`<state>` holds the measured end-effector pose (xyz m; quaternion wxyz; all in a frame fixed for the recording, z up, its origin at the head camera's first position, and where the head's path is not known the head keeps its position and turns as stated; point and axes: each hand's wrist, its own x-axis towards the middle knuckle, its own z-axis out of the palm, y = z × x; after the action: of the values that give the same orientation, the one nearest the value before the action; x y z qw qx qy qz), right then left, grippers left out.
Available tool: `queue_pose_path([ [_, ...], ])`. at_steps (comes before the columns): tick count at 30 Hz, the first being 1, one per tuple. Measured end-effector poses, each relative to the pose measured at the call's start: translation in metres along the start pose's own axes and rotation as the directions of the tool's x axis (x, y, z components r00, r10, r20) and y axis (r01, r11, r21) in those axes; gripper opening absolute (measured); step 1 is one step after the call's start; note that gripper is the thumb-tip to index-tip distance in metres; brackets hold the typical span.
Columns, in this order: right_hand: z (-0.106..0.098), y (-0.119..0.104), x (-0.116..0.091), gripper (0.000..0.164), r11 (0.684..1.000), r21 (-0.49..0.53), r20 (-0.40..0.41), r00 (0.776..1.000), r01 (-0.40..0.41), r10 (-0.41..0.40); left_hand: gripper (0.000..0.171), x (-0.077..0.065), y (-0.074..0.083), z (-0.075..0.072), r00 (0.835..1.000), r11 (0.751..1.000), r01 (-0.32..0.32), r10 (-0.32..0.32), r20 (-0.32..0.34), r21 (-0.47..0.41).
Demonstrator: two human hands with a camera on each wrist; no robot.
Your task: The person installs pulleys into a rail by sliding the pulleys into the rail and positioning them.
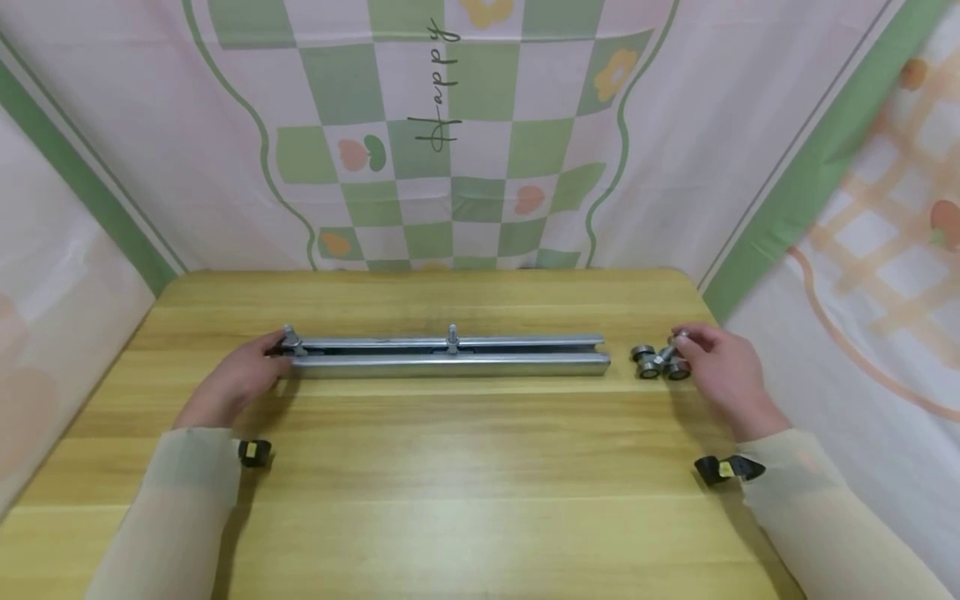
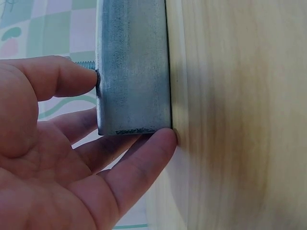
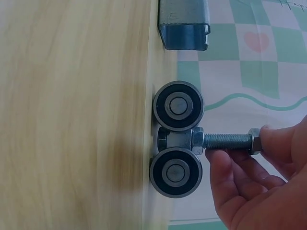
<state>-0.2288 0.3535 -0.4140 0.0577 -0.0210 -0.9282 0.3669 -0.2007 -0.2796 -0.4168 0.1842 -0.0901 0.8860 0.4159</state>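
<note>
A galvanized steel rail (image 1: pixel 450 367) with a slot along its top lies on the wooden table. At its left end my left hand (image 1: pixel 243 371) holds it. The thumb rests on the top edge beside a bolt (image 1: pixel 291 337), and the other fingers curl about the end, as the left wrist view shows. A second bolt (image 1: pixel 452 337) stands up from the slot near mid-rail. Off the rail's right end, my right hand (image 1: pixel 727 367) pinches the upright bolt of a roller trolley (image 3: pixel 178 139). The trolley's black-sealed wheels rest at the tabletop, with a nut at the bolt's base and another at its top.
The wooden table (image 1: pixel 465 467) ends at a rounded back edge behind the rail. Patterned cloth (image 1: pixel 420 100) in green, white and pink hangs behind it, with more cloth on both sides. A small gap separates the trolley from the rail's right end.
</note>
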Motion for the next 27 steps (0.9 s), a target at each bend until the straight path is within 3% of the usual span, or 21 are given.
queue_pose_path([
  [9,0.007,-0.003,0.004,0.038,0.999,0.010,-0.021,0.999,0.041,-0.041,0.069,0.002,0.001,-0.002,1.000,0.996,-0.025,0.026,-0.011,0.083],
  [27,0.028,-0.019,0.005,0.034,0.992,0.118,-0.006,0.999,0.043,-0.042,0.069,0.006,-0.001,-0.003,0.999,0.996,-0.029,0.031,-0.021,0.084],
])
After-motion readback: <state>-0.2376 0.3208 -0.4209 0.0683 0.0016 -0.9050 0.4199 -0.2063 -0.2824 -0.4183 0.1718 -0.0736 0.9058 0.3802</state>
